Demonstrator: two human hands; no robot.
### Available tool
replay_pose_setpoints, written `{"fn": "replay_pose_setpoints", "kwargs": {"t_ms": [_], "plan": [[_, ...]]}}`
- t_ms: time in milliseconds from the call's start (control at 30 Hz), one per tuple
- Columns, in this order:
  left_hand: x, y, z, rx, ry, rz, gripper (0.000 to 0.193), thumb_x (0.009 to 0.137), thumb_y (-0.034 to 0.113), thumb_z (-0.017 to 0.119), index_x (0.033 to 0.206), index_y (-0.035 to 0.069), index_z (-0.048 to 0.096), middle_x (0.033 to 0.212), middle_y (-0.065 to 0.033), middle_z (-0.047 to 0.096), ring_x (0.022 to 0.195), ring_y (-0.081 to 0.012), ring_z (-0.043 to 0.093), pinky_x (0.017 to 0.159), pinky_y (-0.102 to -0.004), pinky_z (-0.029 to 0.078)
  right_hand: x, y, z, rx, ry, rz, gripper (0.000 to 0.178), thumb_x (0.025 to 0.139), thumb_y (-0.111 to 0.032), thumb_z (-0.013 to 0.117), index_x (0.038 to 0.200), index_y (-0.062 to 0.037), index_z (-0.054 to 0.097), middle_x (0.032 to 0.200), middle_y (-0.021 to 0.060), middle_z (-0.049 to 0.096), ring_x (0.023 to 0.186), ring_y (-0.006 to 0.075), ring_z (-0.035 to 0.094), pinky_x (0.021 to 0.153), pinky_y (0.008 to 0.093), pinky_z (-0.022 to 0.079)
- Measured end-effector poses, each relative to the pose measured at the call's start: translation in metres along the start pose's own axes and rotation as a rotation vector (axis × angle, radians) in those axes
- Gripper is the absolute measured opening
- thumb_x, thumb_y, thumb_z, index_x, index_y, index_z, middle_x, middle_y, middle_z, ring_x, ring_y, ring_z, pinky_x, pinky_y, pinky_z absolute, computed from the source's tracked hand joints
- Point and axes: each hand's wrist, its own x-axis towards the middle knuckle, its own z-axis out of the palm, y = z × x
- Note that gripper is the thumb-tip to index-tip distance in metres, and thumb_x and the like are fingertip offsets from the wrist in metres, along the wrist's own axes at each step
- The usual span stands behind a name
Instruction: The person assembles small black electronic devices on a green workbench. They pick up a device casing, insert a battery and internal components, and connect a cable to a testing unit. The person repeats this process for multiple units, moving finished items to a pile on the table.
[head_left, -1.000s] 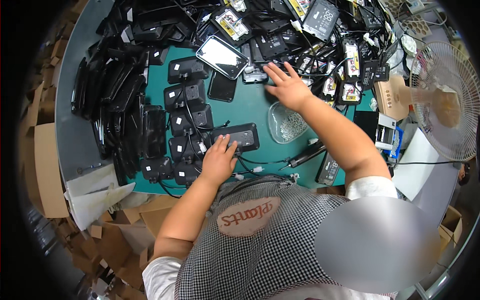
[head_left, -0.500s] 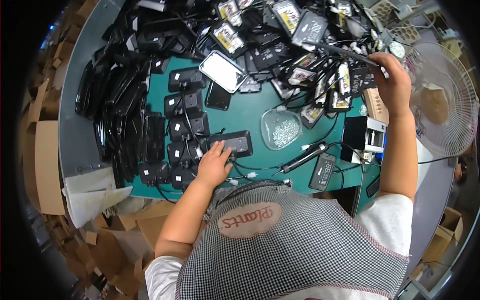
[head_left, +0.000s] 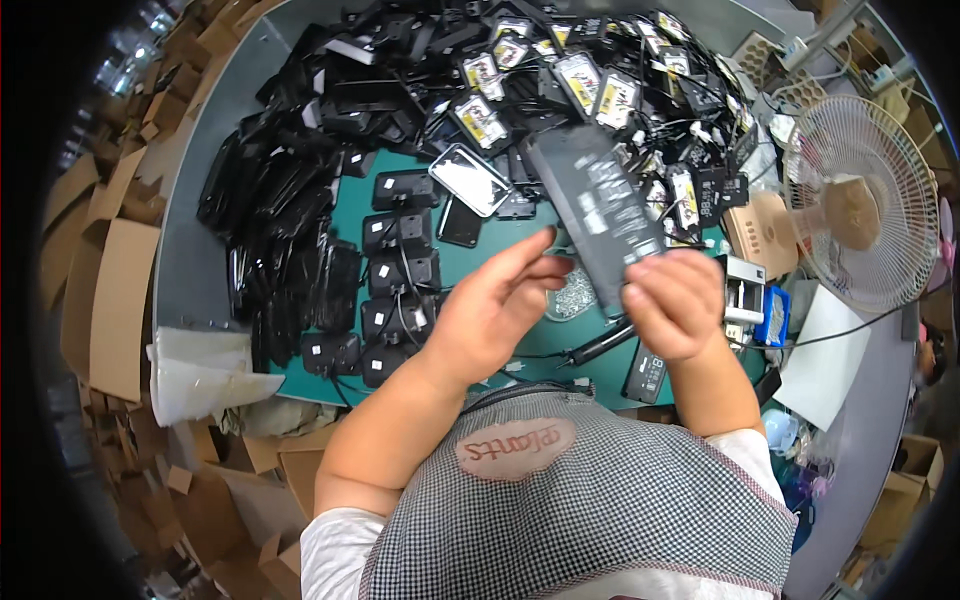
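My right hand [head_left: 676, 300] grips the lower end of a flat dark display panel [head_left: 585, 200], tilted above the bench, its face covered in pale marks. Facing it, my left hand [head_left: 500, 300] has its fingers stretched out and holds nothing. Partly hidden below the panel is a clear dish [head_left: 572, 300] of small screws. A black pen-shaped electric screwdriver [head_left: 598, 347] lies near my right hand, beside a small digital display module [head_left: 645, 374]. Several black housings [head_left: 403, 188] with cables stand in rows left of my left hand.
Stacked black panels [head_left: 275, 200] fill the left side, and a heap of circuit modules [head_left: 580, 85] the back. A white-framed phone-like plate [head_left: 470, 180] lies mid-bench. At right stand a fan [head_left: 850, 200] and a tan box [head_left: 758, 240]. Cardboard boxes [head_left: 120, 310] sit beyond the left edge.
My right hand has brought the panel from the far right in toward the middle. My left hand has lifted off a black housing and moved right, toward the panel.
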Motion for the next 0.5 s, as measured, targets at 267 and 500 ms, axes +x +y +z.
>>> {"fn": "replay_pose_setpoints", "kwargs": {"t_ms": [267, 500], "plan": [[0.018, 0.012, -0.054, 0.892, 0.583, 0.39, 0.02, 0.095, 0.015, 0.06, 0.109, 0.002, 0.064, 0.09, -0.0113, 0.07, 0.079, -0.023, 0.067, 0.071, -0.0329, 0.051, -0.027, -0.05, 0.043, 0.225, -0.233, 0.357, 0.045, 0.068, -0.013, 0.078, 0.112, -0.0199, 0.07, 0.125, 0.009, 0.059, 0.114, 0.0292, 0.056, 0.099, 0.0438, 0.044], [0.04, 0.008, -0.129, 0.957, 0.65, 0.218, 0.023, 0.094, 0.022, 0.059, 0.106, 0.004, 0.066, 0.096, -0.018, 0.069, 0.091, -0.0324, 0.067, 0.082, -0.0376, 0.051, -0.031, -0.05, 0.045, 0.296, -0.288, 0.464, 0.035, 0.068, -0.007, 0.078, 0.101, -0.0107, 0.069, 0.114, 0.0103, 0.064, 0.105, 0.0321, 0.062, 0.087, 0.0432, 0.05]]}}
